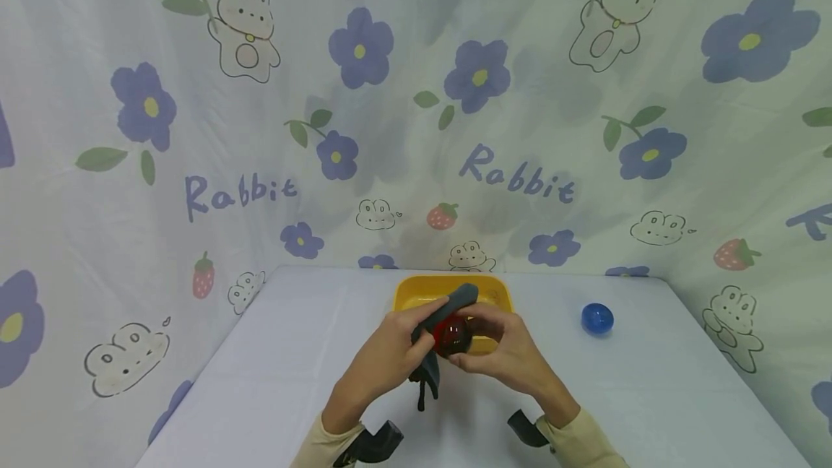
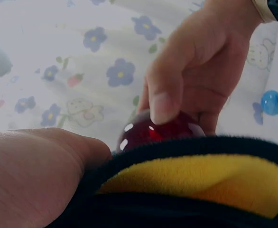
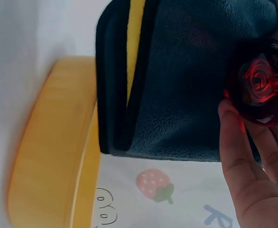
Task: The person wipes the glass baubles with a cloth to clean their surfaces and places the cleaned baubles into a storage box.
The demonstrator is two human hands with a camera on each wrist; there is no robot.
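Pinching the red ball [image 1: 455, 336], located between the hands, the right hand [image 1: 513, 352] holds its sides, judged proper for something likely slippery and breakable; the left hand [image 1: 393, 345] grips a soft-looking cloth [image 3: 186, 95].

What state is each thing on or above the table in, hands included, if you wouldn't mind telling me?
Left hand: gripping the cloth
Right hand: holding the red ball
Red ball: held up, beside the cloth
Cloth: folded, yellow side partly showing
Yellow tray: upright on the table, partly hidden
Blue ball: resting on the table, untouched
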